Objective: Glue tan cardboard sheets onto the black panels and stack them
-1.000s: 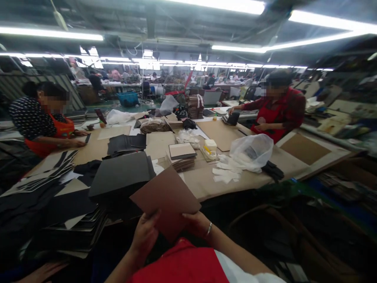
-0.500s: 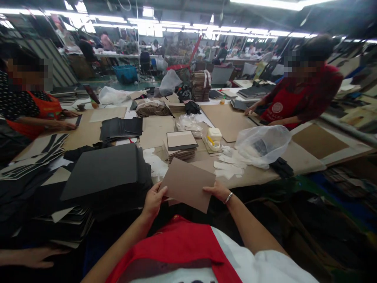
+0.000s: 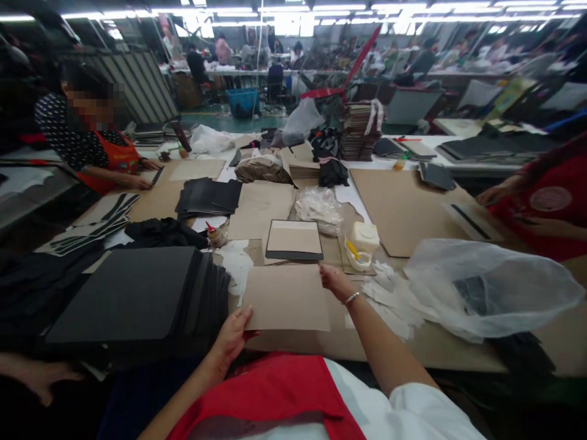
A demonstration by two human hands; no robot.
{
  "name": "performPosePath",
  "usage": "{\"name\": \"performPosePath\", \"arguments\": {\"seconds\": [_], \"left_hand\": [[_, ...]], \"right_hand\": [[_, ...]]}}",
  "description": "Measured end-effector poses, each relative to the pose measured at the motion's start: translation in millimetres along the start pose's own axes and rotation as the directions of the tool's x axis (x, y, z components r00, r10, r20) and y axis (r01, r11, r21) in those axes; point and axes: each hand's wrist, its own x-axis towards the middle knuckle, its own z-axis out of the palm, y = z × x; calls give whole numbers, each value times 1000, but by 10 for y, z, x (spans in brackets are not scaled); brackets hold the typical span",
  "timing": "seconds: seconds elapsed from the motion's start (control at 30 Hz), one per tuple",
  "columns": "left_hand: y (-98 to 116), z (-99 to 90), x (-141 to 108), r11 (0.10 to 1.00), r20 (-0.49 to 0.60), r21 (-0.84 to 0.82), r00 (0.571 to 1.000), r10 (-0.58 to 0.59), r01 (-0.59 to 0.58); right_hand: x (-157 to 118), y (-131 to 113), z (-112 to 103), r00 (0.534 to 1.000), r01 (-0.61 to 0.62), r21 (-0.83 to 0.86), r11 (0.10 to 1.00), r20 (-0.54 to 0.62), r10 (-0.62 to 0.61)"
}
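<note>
A plain brown cardboard sheet (image 3: pixel 287 299) lies nearly level in front of me, close to the table's front edge. At its lower left corner my left hand (image 3: pixel 233 333) grips it, the thumb on top and the fingers underneath. My right hand (image 3: pixel 336 283) is closed at the sheet's upper right corner, with a bracelet on the wrist. Just beyond the sheet sits a panel with a black border (image 3: pixel 294 238), on top of a small stack. To the left of my left hand rises a thick stack of black boards (image 3: pixel 126 293).
A white glue tub (image 3: pixel 364 238) with a yellow-handled tool stands right of the panel, paper scraps (image 3: pixel 385 299) and a clear plastic bag (image 3: pixel 495 287) beyond. A small red-tipped bottle (image 3: pixel 214 235) stands left. Co-workers (image 3: pixel 103 131) work at both sides; another person's hand (image 3: pixel 43 374) shows lower left.
The cardboard sheet has turned from tilted to nearly square with me and lies flatter. My right hand has moved up to its far right corner. My view has swung left and down.
</note>
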Motion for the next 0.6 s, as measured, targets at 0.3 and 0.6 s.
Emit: {"name": "performPosePath", "arguments": {"seconds": [0.3, 0.6], "left_hand": [[141, 332, -60, 978, -257, 48, 944, 206, -201], [666, 948, 580, 869, 168, 355, 938, 303, -344]], "right_hand": [[-210, -20, 361, 782, 613, -359, 704, 404, -474], [-399, -114, 54, 940, 262, -444, 857, -83, -331]]}}
